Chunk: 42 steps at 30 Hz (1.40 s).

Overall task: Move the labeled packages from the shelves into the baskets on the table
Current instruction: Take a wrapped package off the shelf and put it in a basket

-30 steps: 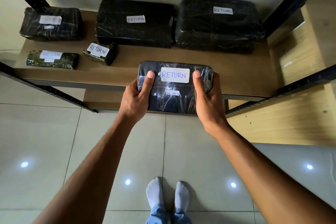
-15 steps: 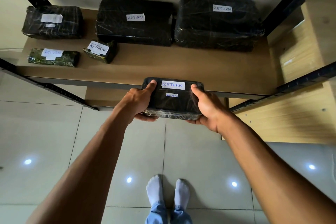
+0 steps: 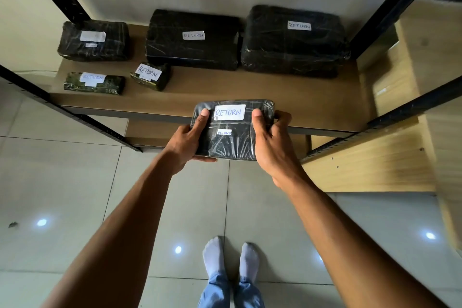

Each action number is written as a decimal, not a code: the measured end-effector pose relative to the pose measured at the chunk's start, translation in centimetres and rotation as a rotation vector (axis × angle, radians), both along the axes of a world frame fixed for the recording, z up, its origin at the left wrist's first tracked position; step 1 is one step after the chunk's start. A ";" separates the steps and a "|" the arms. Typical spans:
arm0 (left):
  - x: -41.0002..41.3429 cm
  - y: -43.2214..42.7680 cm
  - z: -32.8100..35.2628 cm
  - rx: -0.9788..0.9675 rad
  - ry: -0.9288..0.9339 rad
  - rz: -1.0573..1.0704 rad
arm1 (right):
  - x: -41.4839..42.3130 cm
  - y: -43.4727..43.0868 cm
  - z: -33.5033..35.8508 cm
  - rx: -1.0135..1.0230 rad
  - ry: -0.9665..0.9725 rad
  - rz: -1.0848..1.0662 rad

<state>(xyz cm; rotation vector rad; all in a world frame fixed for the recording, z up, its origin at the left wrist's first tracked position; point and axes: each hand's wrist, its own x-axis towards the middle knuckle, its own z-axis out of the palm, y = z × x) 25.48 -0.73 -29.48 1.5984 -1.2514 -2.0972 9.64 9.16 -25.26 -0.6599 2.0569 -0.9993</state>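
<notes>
Head view: we looked down past both forearms at a low wooden shelf (image 3: 250, 92) over a tiled floor (image 3: 75, 182).
Held package: we had a black film-wrapped package (image 3: 231, 141) marked RETURN, with a small date sticker below the label, clear of the shelf and level with its front edge.
Left hand (image 3: 186, 142): the thumb lay flat on the top face just left of the label; the other fingers curled underneath, one showing below the package's near edge.
Right hand (image 3: 271, 142): the thumb pressed on top just right of the label; the fingers wrapped the right end, so the package was pinched between thumbs above and fingers below.
Arm pose: both arms were stretched forward and down, wrists nearly straight, the package held flat, label facing up.
Done so far: we judged one package lifted off, not yet delivered.
Left to do: beyond the fingertips sat two large black packages (image 3: 192, 39) (image 3: 292, 40), and off to the left a medium one (image 3: 93, 41), a small tilted one (image 3: 150, 75) and a slim green-tinted one (image 3: 93, 82).
Baskets and table: not visible, so we could not tell what they already held.
</notes>
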 end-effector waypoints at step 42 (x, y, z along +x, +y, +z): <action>-40.1 31.9 27.2 -0.941 -0.084 -0.914 | -34.5 48.0 25.4 -0.283 -0.136 -0.737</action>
